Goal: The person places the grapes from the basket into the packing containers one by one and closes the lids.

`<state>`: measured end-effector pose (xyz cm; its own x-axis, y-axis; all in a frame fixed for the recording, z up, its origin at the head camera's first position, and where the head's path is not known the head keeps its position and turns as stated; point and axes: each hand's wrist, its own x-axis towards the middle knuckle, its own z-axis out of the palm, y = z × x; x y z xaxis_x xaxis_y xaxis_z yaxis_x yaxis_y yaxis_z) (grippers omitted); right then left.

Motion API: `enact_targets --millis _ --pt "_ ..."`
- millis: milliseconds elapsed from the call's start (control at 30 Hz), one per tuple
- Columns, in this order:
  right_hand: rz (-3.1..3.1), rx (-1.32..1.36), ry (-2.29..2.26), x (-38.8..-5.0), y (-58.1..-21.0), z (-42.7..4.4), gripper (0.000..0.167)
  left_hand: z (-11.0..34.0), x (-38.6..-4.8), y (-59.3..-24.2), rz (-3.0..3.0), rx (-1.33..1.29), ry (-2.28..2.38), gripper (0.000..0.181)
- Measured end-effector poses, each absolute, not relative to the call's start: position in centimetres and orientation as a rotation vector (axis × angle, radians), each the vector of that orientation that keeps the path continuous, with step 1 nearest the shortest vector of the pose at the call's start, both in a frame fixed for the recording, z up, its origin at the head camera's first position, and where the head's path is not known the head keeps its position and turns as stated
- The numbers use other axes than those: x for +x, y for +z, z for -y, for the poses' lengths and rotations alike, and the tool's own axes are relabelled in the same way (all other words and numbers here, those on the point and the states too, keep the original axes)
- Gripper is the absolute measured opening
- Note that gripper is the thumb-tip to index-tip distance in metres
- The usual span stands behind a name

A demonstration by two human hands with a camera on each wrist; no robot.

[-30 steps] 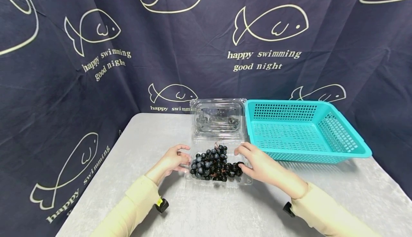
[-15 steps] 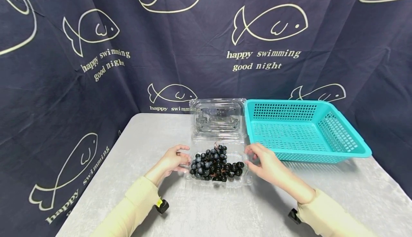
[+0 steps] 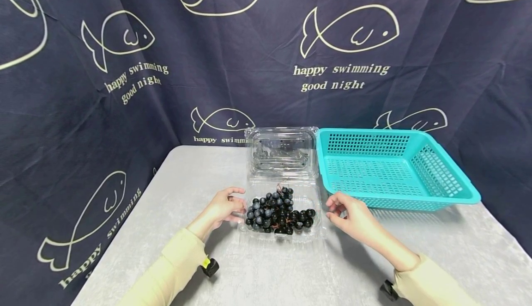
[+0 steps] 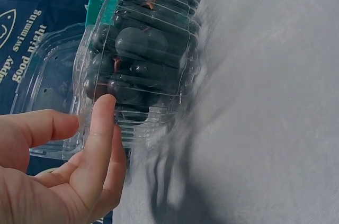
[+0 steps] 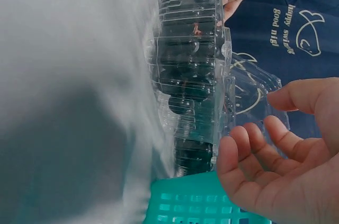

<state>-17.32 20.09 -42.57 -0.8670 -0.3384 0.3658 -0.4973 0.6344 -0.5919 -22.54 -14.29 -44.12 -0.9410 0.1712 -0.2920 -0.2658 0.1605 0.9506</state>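
A bunch of dark grapes (image 3: pixel 270 211) lies in the bottom half of a clear plastic clamshell box (image 3: pixel 307 199), whose lid (image 3: pixel 282 151) is folded back behind it. At the box's left side my left hand (image 3: pixel 224 205) touches the wall with extended fingers; the left wrist view has one fingertip against the ribbed plastic, low beside the grapes. Just right of the box, apart from it, my right hand (image 3: pixel 351 213) hovers with loosely bent fingers. In the right wrist view nothing lies between thumb and fingers of this right hand (image 5: pixel 286 150).
A turquoise perforated basket (image 3: pixel 399 199) stands on the right of the grey table (image 3: pixel 199 172), close against the box. A dark blue curtain (image 3: pixel 232 65) with fish drawings hangs behind the table and along its sides.
My right hand has drawn away from the grapes, over the box's right edge, and moved further right. The left hand stays at the box's left side. The grapes look nearly unmoved.
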Motion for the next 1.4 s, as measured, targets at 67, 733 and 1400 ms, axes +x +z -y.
enact_targets --millis 67,733,1400 --pt "2.674 0.649 1.081 -17.2 -42.6 -20.2 0.021 14.3 -22.5 -44.1 -2.113 -0.094 1.843 0.054" --pt "2.694 0.187 2.175 -16.9 -44.5 -20.4 0.046 14.1 -22.3 -43.8 -2.130 -0.083 1.833 0.054" --pt "2.322 0.140 2.841 -17.1 -46.2 -20.4 0.039 14.6 -23.1 -44.1 -2.164 -0.087 1.760 0.054"
